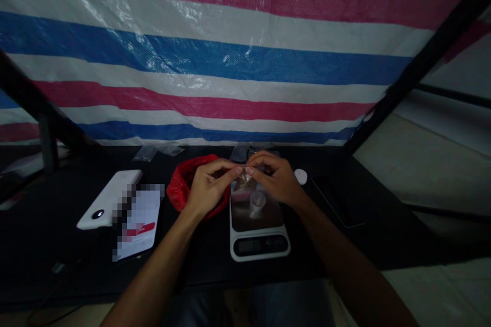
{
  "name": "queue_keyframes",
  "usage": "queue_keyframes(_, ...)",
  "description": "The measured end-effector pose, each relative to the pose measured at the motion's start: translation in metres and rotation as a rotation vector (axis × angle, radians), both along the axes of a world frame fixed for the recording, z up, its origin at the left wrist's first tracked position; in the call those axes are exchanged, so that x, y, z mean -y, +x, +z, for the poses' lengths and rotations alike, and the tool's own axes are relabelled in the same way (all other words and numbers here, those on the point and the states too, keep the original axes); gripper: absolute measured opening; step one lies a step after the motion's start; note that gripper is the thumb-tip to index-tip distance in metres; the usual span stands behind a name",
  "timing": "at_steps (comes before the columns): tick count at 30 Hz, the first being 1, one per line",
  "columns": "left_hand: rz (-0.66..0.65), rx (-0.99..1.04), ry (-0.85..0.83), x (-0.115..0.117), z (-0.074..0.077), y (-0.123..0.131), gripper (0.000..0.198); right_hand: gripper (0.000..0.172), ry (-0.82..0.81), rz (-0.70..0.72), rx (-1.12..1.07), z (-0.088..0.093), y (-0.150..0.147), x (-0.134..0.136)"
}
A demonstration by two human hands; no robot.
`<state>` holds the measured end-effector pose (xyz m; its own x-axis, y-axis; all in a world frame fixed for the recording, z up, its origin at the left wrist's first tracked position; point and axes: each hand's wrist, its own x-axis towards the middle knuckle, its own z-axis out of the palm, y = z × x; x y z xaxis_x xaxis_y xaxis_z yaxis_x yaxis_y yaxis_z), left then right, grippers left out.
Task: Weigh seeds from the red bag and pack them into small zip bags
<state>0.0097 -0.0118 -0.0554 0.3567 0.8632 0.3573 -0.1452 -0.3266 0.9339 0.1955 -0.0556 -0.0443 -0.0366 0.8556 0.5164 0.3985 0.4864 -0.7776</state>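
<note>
Both hands meet above a small digital kitchen scale (pixel 260 245) on a black table (pixel 345 245). My left hand (pixel 209 186) and my right hand (pixel 276 179) each pinch the top edge of a small clear plastic bag (pixel 244 179) with brownish contents, held between them over the scale's platform. A small clear plastic cup (pixel 257 202) stands on the platform just below the bag. A red plastic bag (pixel 183 181) lies behind my left hand.
A white power bank (pixel 109 199) and a white card with red print (pixel 140 222) lie at the left. A small white round object (pixel 300 176) sits right of my right hand, and a dark phone (pixel 337 199) beyond it. A striped tarpaulin (pixel 230 61) hangs behind.
</note>
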Motion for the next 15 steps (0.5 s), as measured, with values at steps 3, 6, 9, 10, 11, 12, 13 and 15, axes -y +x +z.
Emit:
queue_keyframes(3, 0.010, -0.028, 0.029, -0.006, 0.005, -0.001, 0.022, 0.014, -0.044, 0.012, 0.011, 0.003, 0.014, 0.000)
queue_keyframes(6, 0.016, -0.184, 0.138, -0.016, 0.010, -0.007, 0.027, 0.017, -0.061, -0.018, 0.037, 0.007, 0.035, -0.003)
queue_keyframes(9, 0.182, -0.440, 0.239, -0.027, 0.015, -0.030, 0.037, 0.019, 0.008, -0.219, 0.002, 0.015, 0.065, -0.006)
queue_keyframes(10, 0.270, -0.566, 0.277, -0.031, 0.016, -0.042, 0.039, 0.018, 0.043, -0.326, 0.014, 0.018, 0.076, -0.006)
queue_keyframes(11, 0.352, -0.687, 0.314, -0.035, 0.016, -0.054, 0.040, 0.018, 0.080, -0.423, 0.045, 0.020, 0.086, -0.005)
queue_keyframes(12, 0.437, -0.782, 0.350, -0.038, 0.015, -0.067, 0.040, 0.018, 0.119, -0.500, 0.093, 0.021, 0.095, -0.004)
queue_keyframes(13, 0.531, -0.847, 0.370, -0.041, 0.013, -0.080, 0.044, 0.019, 0.139, -0.544, 0.156, 0.021, 0.102, -0.003)
queue_keyframes(15, 0.655, -0.841, 0.334, -0.048, 0.006, -0.099, 0.056, 0.019, 0.122, -0.531, 0.300, 0.015, 0.107, 0.000)
